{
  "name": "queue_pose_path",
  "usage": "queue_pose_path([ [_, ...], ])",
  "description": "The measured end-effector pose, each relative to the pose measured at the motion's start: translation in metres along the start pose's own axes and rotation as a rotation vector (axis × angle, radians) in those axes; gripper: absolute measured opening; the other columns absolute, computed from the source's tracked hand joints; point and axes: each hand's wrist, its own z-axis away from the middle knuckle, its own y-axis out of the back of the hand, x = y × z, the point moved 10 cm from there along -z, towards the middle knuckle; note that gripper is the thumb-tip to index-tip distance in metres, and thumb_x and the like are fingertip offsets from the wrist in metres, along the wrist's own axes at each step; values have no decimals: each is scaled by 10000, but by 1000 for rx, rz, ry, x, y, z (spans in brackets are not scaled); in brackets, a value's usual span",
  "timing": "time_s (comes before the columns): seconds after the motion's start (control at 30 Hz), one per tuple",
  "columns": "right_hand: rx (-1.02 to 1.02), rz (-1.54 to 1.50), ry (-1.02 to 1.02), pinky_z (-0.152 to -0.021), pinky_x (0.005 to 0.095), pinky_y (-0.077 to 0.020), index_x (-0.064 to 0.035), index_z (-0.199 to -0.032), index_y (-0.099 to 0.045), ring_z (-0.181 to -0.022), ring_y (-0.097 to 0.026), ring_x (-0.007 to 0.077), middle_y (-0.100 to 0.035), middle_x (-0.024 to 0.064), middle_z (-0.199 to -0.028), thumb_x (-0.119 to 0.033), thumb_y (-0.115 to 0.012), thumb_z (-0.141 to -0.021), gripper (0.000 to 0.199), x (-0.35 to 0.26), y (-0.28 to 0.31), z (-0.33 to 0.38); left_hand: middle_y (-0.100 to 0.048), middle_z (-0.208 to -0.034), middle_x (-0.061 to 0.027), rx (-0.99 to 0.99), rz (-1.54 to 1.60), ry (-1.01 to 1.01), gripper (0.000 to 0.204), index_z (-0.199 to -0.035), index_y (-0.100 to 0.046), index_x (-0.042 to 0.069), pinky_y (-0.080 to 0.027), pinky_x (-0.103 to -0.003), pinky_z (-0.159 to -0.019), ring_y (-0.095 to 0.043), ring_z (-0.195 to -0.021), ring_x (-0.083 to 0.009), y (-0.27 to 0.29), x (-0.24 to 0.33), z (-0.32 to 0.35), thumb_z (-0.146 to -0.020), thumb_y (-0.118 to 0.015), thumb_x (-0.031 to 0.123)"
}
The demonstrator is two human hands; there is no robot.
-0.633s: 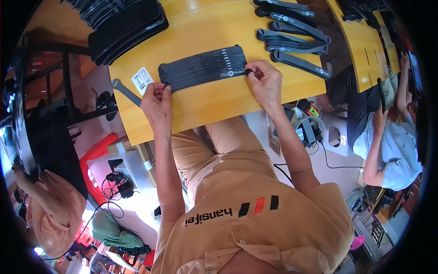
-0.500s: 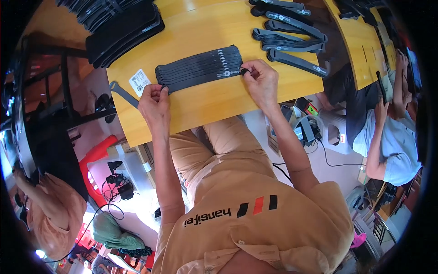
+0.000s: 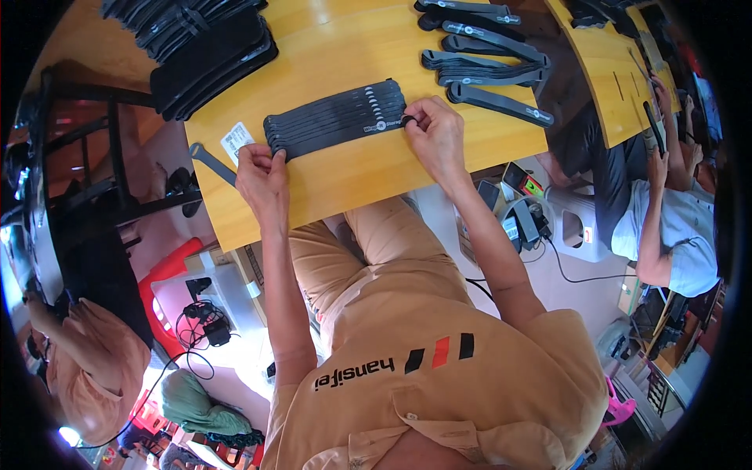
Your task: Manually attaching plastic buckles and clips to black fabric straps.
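A row of overlapping black straps lies on the yellow table, fanned so each strap's edge shows. With fingertips pinched, my left hand grips the left end of the strap nearest me. My right hand pinches the same strap's right end, where a small dark tip shows between thumb and finger. Beside my left hand lies a single grey strap with a slotted end. A white printed label is on the table just beyond that hand, partly covered by it.
Stacks of black straps fill the far left. Several bundles of grey-black straps lie at the far right. Another table stands to the right, with a co-worker in a light blue shirt beside it. Under the table edge are cables and a power adapter.
Both hands keep their pinch on the strap's ends, with the row lying much as before. The view has shifted slightly. At the right, a co-worker's arms have moved a little.
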Motion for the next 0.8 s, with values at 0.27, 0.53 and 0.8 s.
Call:
queue_pose_path([
  [0.27,43,106,91,-564,290,-445,31,-798,-605,-589,-553,197,-560,113,-705,80,-555,-686,133,-4,5,1,-603,-649,-93,-7,-154,-53,83,-827,-611,-10,-444,-277,-537,-564,-550,-170,2,14,5,-786,-625,62],
  [0.53,-51,148,300,-813,382,-442,2,-1062,-568,-964,-542,335,-552,171,-1041,24,-553,-714,348,-57,-5,-4,-518,-1148,-214,4,-267,-346,422,-1169,-482,-41,-420,-379,-850,-531,-1009,-313,1,62,13,-829,-595,182],
  [0.8,-277,635,408,-1077,474,-158,-90,-1376,-302,-1336,-238,258,-274,118,-1438,-256,-512,-865,577,-34,-69,3,-198,-1427,-251,-182,-654,-449,761,-1353,-254,-56,-178,-523,-1049,-188,-1331,-375,-62,35,16,-855,-496,466],
])
